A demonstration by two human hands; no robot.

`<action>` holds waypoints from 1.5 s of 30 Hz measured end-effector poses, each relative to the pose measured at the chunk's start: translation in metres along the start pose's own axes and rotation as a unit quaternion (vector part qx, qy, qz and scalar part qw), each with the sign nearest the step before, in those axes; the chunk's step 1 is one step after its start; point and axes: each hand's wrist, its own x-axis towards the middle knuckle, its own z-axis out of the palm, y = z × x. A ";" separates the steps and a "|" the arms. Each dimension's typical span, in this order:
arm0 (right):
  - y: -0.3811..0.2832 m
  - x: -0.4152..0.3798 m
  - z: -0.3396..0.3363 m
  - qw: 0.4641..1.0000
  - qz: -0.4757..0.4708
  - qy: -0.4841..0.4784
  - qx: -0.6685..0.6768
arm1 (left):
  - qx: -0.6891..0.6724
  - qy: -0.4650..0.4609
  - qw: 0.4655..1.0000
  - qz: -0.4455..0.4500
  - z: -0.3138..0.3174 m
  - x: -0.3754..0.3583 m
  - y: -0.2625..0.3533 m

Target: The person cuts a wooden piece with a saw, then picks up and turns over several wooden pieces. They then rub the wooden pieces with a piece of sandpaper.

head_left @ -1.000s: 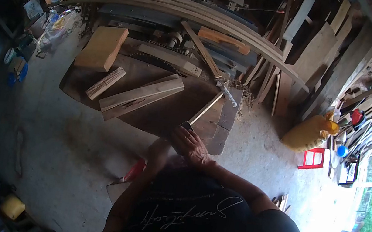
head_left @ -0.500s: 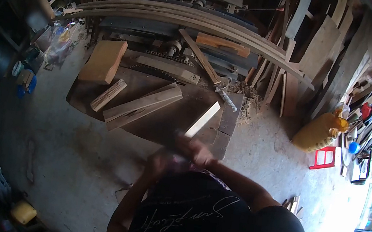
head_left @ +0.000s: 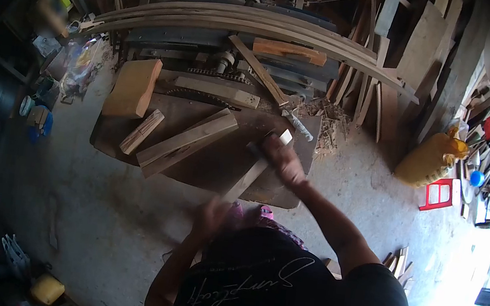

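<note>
A pale wooden strip (head_left: 245, 181) slants over the near right part of the dark worktable (head_left: 192, 174). My left hand (head_left: 208, 217), blurred, is closed at the strip's near end. My right hand (head_left: 286, 166) lies over the strip near its far end, fingers wrapped round a small dark block (head_left: 255, 149) that is mostly hidden under the hand. The strip's bright tip (head_left: 286, 137) shows just beyond my fingers. Left of it, two longer boards (head_left: 188, 139) lie together at a slant, beside a short wood piece (head_left: 142, 132).
A thick wood slab (head_left: 132, 87) lies at the table's left corner. Behind are a toothed blade (head_left: 203, 95), a wrapped tool (head_left: 297, 125) and long planks (head_left: 237, 21). On the right floor stand a yellow sack (head_left: 426, 161) and a red stool (head_left: 439, 195).
My right hand has moved away from my body, up along the strip to near its far end. My left hand stays near the strip's near end. The view has shifted slightly.
</note>
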 end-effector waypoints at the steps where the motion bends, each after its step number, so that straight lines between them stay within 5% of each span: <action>1: 0.010 0.006 -0.011 0.998 0.039 0.038 0.005 | 0.006 0.003 1.000 0.003 -0.001 0.001 0.002; 3: -0.003 0.010 0.007 0.992 0.112 0.059 0.000 | -0.007 0.002 1.000 0.009 -0.007 0.003 0.013; 4: -0.023 0.001 0.019 0.972 0.126 0.034 0.194 | -0.021 0.001 1.000 0.013 -0.010 0.006 0.017; 6: -0.042 -0.022 0.065 0.832 0.166 0.007 0.529 | -0.020 -0.011 0.998 0.057 -0.010 0.006 -0.001; 8: -0.059 -0.022 0.043 0.813 0.106 0.023 0.573 | -0.014 -0.032 0.995 0.094 -0.011 0.004 -0.001; 9: -0.045 -0.014 0.026 0.929 0.062 0.001 0.366 | -0.013 -0.022 0.999 0.045 -0.011 0.004 0.012; 10: -0.030 -0.007 0.008 0.990 0.017 0.000 0.137 | -0.013 -0.010 1.000 -0.003 -0.013 0.004 0.022; 13: 0.011 0.004 -0.003 0.994 0.079 0.059 -0.044 | -0.009 -0.017 0.999 -0.027 -0.017 0.006 0.033; 15: -0.023 -0.002 0.024 0.963 0.189 -0.026 0.188 | -0.022 -0.017 1.000 0.004 -0.016 0.010 0.022; 17: -0.104 -0.008 0.039 0.940 0.142 -0.066 0.303 | -0.036 -0.019 0.999 0.026 -0.013 0.011 0.006; 20: -0.055 -0.012 0.019 0.935 0.070 -0.089 0.337 | 0.009 -0.047 0.998 0.034 -0.014 0.003 -0.005; 23: 0.010 -0.001 -0.006 0.996 0.057 0.072 -0.013 | -0.015 -0.017 0.998 0.063 -0.013 0.002 0.005; 25: -0.015 0.005 0.004 0.971 0.207 -0.030 0.118 | -0.042 -0.031 0.998 0.022 -0.016 0.006 0.015; 26: -0.039 -0.008 0.025 0.989 0.060 0.061 0.117 | -0.045 -0.030 0.998 0.024 -0.017 0.008 0.013; 27: -0.059 -0.014 0.032 0.990 0.059 0.060 0.115 | -0.025 -0.036 0.997 0.055 -0.019 0.009 0.007; 29: -0.091 -0.019 0.041 0.984 -0.174 -0.011 -0.038 | -0.002 -0.044 0.996 0.081 -0.021 0.008 0.000; 31: -0.035 -0.021 0.031 0.993 -0.013 -0.019 0.118 | -0.002 -0.044 0.998 0.036 -0.020 0.005 -0.001; 35: 0.000 -0.003 0.001 0.989 0.118 0.051 -0.077 | 0.002 -0.022 0.999 0.048 -0.022 0.009 0.003; 37: -0.045 -0.008 0.028 0.990 0.109 0.012 0.089 | 0.002 -0.030 0.998 0.056 -0.025 0.015 0.002; 39: -0.105 -0.018 0.070 0.993 -0.102 0.013 0.064 | 0.009 -0.044 0.998 0.054 -0.028 0.016 0.002; 40: -0.107 -0.018 0.051 0.992 -0.111 -0.007 0.052 | 0.000 -0.048 0.997 0.053 -0.030 0.016 0.004; 42: -0.058 -0.018 0.018 0.980 0.065 -0.051 0.181 | 0.019 -0.078 0.995 0.052 -0.031 0.011 -0.016; 43: -0.021 -0.020 0.026 0.969 0.166 0.011 0.183 | 0.020 -0.085 0.995 0.049 -0.031 0.006 -0.025; 45: 0.001 -0.033 -0.018 0.991 0.123 0.047 -0.035 | 0.023 -0.101 0.992 0.068 -0.034 0.002 -0.037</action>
